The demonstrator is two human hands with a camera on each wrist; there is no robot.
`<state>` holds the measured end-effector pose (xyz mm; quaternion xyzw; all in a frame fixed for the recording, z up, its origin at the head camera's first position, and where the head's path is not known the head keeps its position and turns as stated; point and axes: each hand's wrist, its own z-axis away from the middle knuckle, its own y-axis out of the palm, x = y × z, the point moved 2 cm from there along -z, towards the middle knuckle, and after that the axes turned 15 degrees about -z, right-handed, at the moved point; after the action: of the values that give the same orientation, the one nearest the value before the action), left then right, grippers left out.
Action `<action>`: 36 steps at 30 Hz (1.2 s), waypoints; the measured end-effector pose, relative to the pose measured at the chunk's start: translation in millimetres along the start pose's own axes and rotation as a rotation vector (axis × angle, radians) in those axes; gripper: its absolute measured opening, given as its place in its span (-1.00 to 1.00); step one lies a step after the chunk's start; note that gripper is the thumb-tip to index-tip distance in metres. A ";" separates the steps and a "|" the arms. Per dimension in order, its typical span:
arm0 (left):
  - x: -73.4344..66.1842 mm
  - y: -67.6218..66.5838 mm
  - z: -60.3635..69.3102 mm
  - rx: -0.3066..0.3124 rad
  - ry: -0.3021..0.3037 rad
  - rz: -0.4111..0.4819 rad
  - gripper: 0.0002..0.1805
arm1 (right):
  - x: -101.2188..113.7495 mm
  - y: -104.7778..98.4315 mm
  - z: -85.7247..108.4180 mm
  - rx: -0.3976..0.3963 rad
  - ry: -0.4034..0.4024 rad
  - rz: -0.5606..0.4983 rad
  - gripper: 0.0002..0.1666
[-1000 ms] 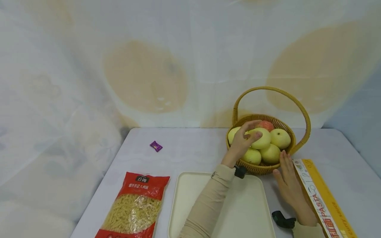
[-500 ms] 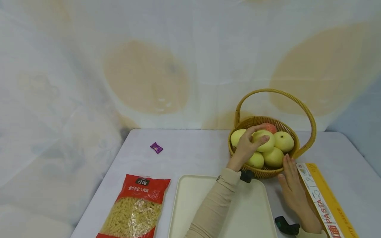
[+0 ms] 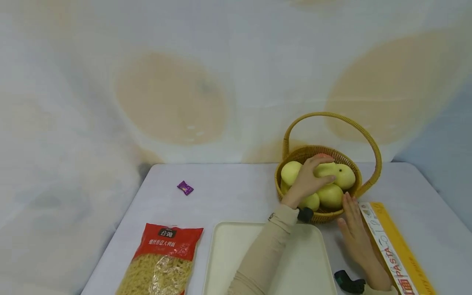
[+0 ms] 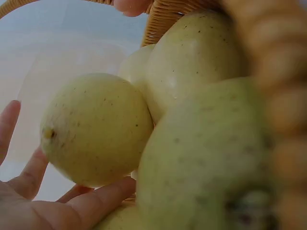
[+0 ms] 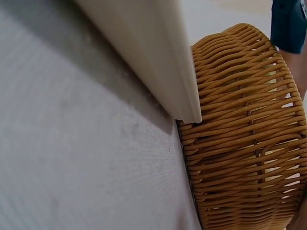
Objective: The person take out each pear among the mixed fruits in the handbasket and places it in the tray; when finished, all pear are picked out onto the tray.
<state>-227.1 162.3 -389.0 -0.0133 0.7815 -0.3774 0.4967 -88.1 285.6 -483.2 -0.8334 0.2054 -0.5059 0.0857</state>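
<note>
A wicker basket [image 3: 318, 219] holds several yellow-green pears [image 3: 330, 196] and a red fruit [image 3: 323, 155], mostly covered. My left hand [image 3: 307, 178] reaches over the basket from the front, its thumb and fingers curved round the top pear [image 3: 325, 170]. In the left wrist view this speckled pear [image 4: 98, 127] lies against the fingers, other pears beside it. My right hand [image 3: 357, 237] has straight fingers against the basket's front right side. The right wrist view shows the basket's woven wall [image 5: 244, 134] but not the right hand's grip.
A cream tray [image 3: 236, 250] lies under the left forearm, its edge close to the basket. A red pasta bag [image 3: 162, 254] is at left, with a purple wrapped candy [image 3: 185, 187] behind. A long pasta box [image 3: 394, 246] lies right of the right hand.
My left hand has moved rightward over the top pear, its fingers coming further round it. The right hand stays against the basket. The head view has shifted slightly.
</note>
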 end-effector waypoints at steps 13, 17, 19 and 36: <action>-2.7 0.8 -15.5 -0.042 -0.048 -0.193 -0.52 | 2.8 0.1 -0.8 -0.012 0.027 -0.005 -0.30; -1.0 -2.7 -16.6 -0.025 -0.079 -0.176 -0.57 | 1.2 2.8 -5.7 -0.004 0.020 -0.013 -0.30; 0.0 -3.9 -16.9 -0.006 -0.076 -0.159 -0.60 | 0.6 4.9 -7.9 -0.001 0.018 -0.017 -0.30; 2.1 -28.7 8.6 0.065 -0.153 0.266 -0.59 | -2.0 11.7 -18.0 0.013 0.016 -0.033 -0.32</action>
<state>-231.6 136.0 -375.2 0.0780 0.7237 -0.3312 0.6004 -107.7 277.1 -480.4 -0.8320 0.1891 -0.5152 0.0809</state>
